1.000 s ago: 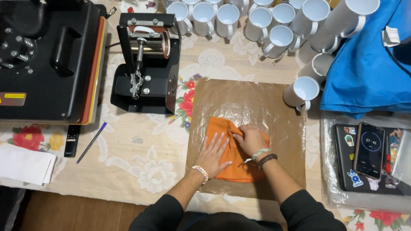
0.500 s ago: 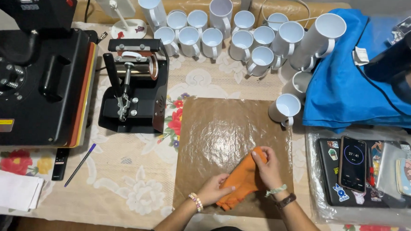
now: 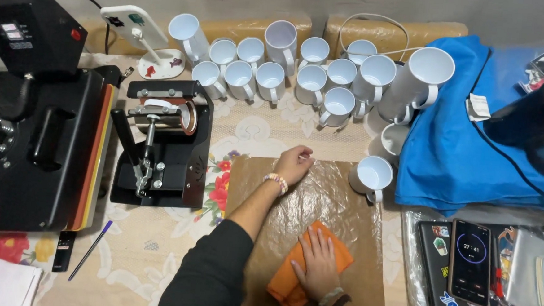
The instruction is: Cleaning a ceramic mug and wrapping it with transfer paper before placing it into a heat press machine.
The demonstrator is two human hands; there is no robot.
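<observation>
Head view: the right hand is laid flat, fingers together and stretched out, on a folded orange cloth, which is pressed onto the brown sheet near the front edge of the tabletop. The left hand is stretched to the far edge of that sheet, its fingers curled down on the edge; whether the edge is pinched or merely pressed cannot be told from this angle. Judging from this, the sheet is being held flat at its far edge while the cloth is kept down on its near part. A steady hold at the far edge and an even, flat pressure on the cloth seem to be called for, so that the thin sheet is not creased.

The tabletop is covered with a cream floral cloth. A mug press stands just left of the sheet, a large black heat press at the left edge. White mugs are crowded along the back edge, one white mug just beside the sheet's right edge. A blue garment lies at the right, a phone toward the front right corner, a pen front left.
</observation>
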